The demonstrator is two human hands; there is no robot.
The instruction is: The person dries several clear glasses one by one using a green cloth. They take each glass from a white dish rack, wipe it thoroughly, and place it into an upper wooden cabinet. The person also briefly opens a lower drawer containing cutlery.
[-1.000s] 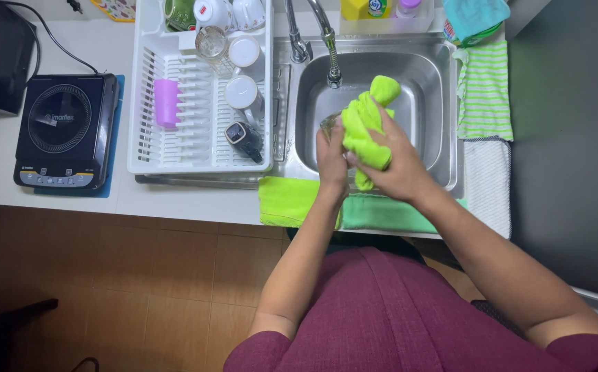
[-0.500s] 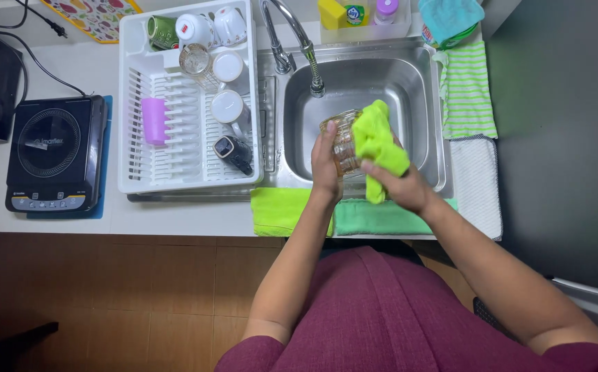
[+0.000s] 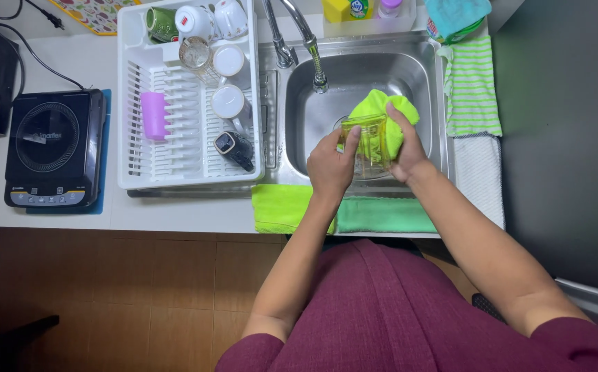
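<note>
Two green cloths (image 3: 344, 210) drape the table's near edge below the sink (image 3: 430, 76). Over the basin, the left hand (image 3: 330, 165) has its grip closed round a clear glass (image 3: 364, 145), while the right hand (image 3: 406, 148) presses a lime cloth (image 3: 382, 110) against the glass's far side. Left of the sink stands a white dish rack (image 3: 130, 124).

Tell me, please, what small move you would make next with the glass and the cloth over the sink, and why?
Probably turn the clear glass a little in the left hand, since the right hand presses the lime-green cloth over only its far side, above the sink, and the near wall looks uncovered.
</note>
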